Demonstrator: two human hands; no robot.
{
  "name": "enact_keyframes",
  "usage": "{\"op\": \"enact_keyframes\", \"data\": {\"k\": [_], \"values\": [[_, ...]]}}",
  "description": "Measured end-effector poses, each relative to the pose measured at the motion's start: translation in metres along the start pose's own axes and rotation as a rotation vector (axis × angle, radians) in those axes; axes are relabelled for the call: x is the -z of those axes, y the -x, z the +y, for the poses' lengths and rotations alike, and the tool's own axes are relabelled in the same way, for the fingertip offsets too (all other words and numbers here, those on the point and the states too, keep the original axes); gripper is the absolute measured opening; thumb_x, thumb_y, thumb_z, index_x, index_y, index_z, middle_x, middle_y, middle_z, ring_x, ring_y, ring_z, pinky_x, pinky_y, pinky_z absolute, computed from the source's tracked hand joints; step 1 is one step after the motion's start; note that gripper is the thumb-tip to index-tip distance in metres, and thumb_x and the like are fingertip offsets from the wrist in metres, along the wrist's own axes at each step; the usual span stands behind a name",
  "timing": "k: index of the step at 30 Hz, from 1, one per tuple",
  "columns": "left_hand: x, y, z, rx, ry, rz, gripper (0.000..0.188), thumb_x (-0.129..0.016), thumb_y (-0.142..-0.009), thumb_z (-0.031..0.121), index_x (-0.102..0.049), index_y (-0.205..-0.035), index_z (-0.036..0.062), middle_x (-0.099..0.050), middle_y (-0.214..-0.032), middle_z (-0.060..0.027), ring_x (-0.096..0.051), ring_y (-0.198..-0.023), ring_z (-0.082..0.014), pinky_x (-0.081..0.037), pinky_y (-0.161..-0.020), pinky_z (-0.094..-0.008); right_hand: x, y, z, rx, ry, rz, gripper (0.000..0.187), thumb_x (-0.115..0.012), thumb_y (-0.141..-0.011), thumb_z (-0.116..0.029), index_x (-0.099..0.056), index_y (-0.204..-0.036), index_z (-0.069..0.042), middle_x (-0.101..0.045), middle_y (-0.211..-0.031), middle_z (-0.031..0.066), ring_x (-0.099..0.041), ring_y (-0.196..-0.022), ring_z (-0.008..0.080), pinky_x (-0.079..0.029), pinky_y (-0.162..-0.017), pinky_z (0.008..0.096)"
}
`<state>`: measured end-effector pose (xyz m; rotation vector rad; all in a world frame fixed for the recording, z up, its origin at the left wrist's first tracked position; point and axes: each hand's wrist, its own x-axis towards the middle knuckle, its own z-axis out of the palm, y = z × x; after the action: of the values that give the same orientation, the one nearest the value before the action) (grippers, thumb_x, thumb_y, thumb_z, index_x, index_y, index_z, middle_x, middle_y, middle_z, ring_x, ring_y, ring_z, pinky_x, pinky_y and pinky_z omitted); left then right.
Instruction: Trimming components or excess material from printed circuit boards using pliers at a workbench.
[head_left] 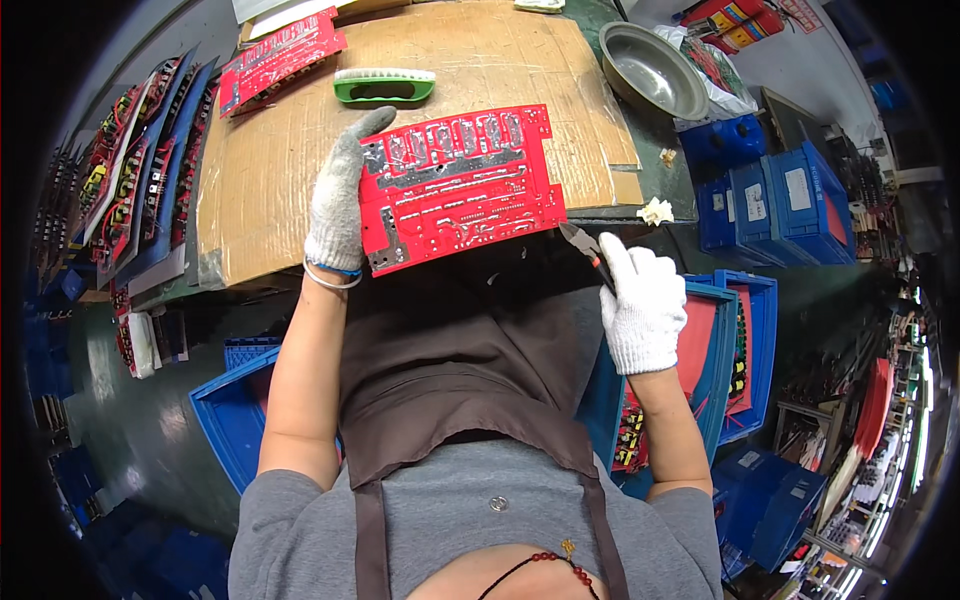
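Observation:
My left hand (338, 200), in a greyish knit glove, grips a red circuit board (465, 195) by its left edge. The board is tilted, its soldered side facing me, over the near edge of the table. My right hand (640, 300), in a white knit glove, is closed around side cutters (583, 245) with a bit of red on the handles. Their jaw tips are beside the board's lower right corner; whether they touch it, I cannot tell. A green-backed brush (385, 87) with pale bristles lies on the table just beyond the board.
Cardboard (270, 190) covers the tabletop. Another red board (282, 62) lies at the far left. A metal bowl (652, 70) and a crumpled white scrap (655, 212) are on the right. Blue crates (748, 350) stand on both sides of me; boards stand in a row (150, 160) at left.

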<state>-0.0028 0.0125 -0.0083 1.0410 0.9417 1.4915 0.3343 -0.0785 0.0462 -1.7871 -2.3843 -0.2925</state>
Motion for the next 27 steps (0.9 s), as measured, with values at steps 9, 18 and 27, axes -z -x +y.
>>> {"op": "enact_keyframes", "data": {"k": [9, 18, 27], "values": [[-0.002, 0.001, 0.000, -0.020, -0.008, 0.004, 0.062, -0.044, -0.110, 0.045, -0.045, -0.151, -0.0030, -0.056, -0.145, -0.0178, -0.065, -0.121, -0.0219, -0.055, -0.105, -0.0382, 0.001, 0.000, 0.001, 0.007, 0.019, -0.002, 0.066, -0.080, -0.074, -0.011, -0.061, -0.137, -0.019, -0.060, -0.103, 0.0064, -0.057, -0.095, 0.0291, -0.047, -0.082, 0.0421], [-0.002, 0.000, -0.001, -0.003, 0.010, 0.019, 0.057, -0.042, -0.111, 0.041, -0.049, -0.148, -0.0025, -0.056, -0.146, -0.0168, -0.062, -0.125, -0.0218, -0.050, -0.109, -0.0375, 0.001, 0.002, 0.003, 0.019, 0.036, -0.039, 0.067, -0.080, -0.073, -0.011, -0.061, -0.137, -0.019, -0.061, -0.105, 0.0064, -0.058, -0.097, 0.0287, -0.047, -0.082, 0.0417], [-0.007, 0.003, 0.005, 0.020, 0.033, 0.016, 0.057, -0.040, -0.112, 0.041, -0.051, -0.147, -0.0029, -0.054, -0.150, -0.0158, -0.058, -0.129, -0.0221, -0.046, -0.113, -0.0366, 0.004, -0.003, 0.003, 0.018, -0.021, -0.007, 0.066, -0.079, -0.074, -0.010, -0.061, -0.137, -0.020, -0.061, -0.106, 0.0066, -0.058, -0.097, 0.0292, -0.047, -0.083, 0.0424]]}}
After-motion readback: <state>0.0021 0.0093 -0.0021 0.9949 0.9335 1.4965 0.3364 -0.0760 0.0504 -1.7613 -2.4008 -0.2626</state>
